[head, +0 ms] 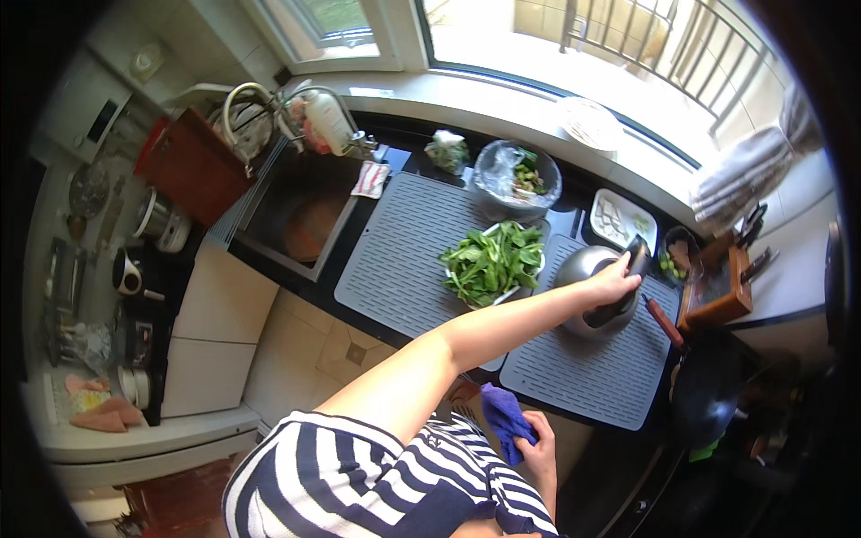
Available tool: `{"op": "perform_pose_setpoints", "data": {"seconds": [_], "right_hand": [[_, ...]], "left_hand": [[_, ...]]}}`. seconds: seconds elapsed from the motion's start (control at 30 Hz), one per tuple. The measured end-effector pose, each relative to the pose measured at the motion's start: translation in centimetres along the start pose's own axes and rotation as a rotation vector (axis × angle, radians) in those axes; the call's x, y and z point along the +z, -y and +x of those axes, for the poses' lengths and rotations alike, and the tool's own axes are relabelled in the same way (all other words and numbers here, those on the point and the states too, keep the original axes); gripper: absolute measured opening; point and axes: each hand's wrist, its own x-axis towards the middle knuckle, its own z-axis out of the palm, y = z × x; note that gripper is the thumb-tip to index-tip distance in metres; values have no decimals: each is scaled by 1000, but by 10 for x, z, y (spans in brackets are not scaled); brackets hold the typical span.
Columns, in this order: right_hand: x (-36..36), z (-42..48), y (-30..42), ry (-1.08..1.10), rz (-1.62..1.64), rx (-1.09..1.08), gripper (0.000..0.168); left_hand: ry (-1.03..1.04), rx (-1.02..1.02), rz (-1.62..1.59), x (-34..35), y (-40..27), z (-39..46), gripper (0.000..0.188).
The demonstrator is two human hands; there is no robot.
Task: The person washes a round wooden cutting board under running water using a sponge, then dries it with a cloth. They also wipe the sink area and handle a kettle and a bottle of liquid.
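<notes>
My left arm reaches across the counter to the right, and my left hand (617, 277) is closed around the black handle of a metal kettle (584, 263). The kettle is over the right grey slatted mat (578, 380); whether its base touches the mat cannot be seen. Close to my body, my right hand (540, 444) grips a bunched purple cloth (503, 420). Just left of the kettle, leafy greens (494, 259) are heaped in a white container (539, 265) on the larger grey mat (397, 249).
A sink (303, 215) lies left. Behind the greens is a plastic-lined bowl of scraps (484, 178); a white tray (609, 214) sits behind the kettle. A red-handled tool (664, 323), wooden knife block (716, 306) and wok (706, 393) crowd the right. A cutting board (195, 165) leans by the sink.
</notes>
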Motion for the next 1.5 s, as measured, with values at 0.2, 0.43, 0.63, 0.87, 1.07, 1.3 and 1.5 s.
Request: {"op": "perform_pose_setpoints", "data": {"seconds": [0.2,0.43,0.63,0.87,1.07,1.3,1.5], "right_hand": [[85,66,58,235,51,-104,60],[229,143,116,210,-6,-399,51],[327,222,124,-190,-283,-537,45],[405,256,92,-164,-898,-447,43],[505,353,124,43,-270,-426,37],[612,546,145,-98,-454,-627,42],[650,649,145,-113,-656,-565,43]], "left_hand": [[-68,456,38,-78,-12,-149,57],[-436,365,-120,-233,6,-382,37],[-906,296,-127,-341,66,-555,33],[-1185,89,-232,-402,104,-674,31],[-1152,132,-347,-442,102,-653,32],[-1112,53,-208,-503,82,-633,36],[-1103,-7,-216,-552,76,-615,38]]}}
